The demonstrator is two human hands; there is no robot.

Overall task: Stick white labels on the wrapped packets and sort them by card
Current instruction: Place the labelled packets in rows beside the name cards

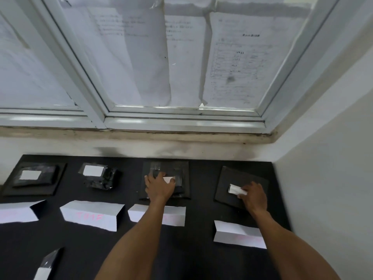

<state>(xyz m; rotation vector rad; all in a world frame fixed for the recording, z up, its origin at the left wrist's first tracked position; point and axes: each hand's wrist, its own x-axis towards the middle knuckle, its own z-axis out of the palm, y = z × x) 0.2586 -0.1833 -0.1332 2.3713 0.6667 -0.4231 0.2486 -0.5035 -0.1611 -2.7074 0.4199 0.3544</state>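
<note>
Several black wrapped packets lie in a row on the black table. The far-left packet (35,177) and the second packet (99,175) each carry a white label. My left hand (159,185) rests flat on the third packet (177,168), its fingers over a white label (168,179). My right hand (253,197) lies on the fourth packet (234,178) and pinches a small white label backing strip (236,189). Folded white cards stand in front: far-left card (17,212), second card (90,215) with pink writing, third card (173,216), fourth card (236,234).
A window sill and wall (181,142) run just behind the packets; a white wall (323,188) closes the right side. Papers hang on the window. Another wrapped item with a white end (47,263) lies at the near left of the table (84,251).
</note>
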